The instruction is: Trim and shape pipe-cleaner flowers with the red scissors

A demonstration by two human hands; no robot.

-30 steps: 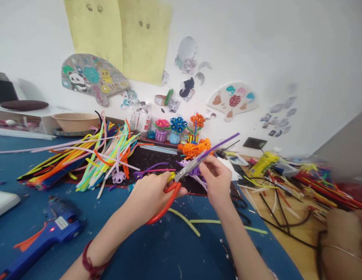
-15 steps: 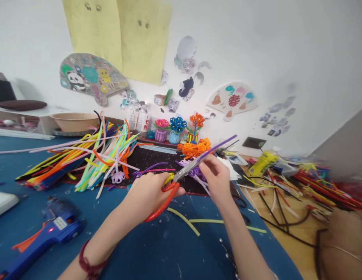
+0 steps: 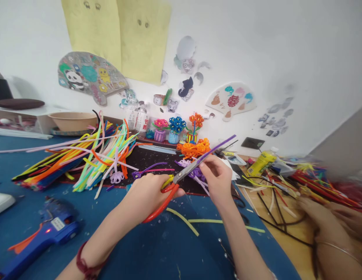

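Note:
My left hand (image 3: 150,191) is closed around a pair of scissors (image 3: 160,212) with red handles, its blades pointing up and to the right. A small yellow piece shows beside the fingers; I cannot tell whether it belongs to the scissors. A purple pipe cleaner (image 3: 220,145) lies along the blades and is pinched by my right hand (image 3: 217,177) near the blade tips. Just behind my hands are light purple looped pipe cleaners (image 3: 195,173) and an orange looped bunch (image 3: 195,148). Two pale yellow-green strips, one a curved strip (image 3: 183,221), lie on the blue mat below.
At left are a heap of coloured pipe cleaners (image 3: 93,159) and a blue glue gun (image 3: 52,233) with a red light. Small pipe-cleaner flower pots (image 3: 173,137) line the wall. Right, a co-worker's hands (image 3: 327,221) are near black strips and a yellow bottle (image 3: 261,161).
My hands, the scissors and the purple pipe cleaner stay almost where they were. On the right, the co-worker's arm has reached farther in over the table, and both their hands now show.

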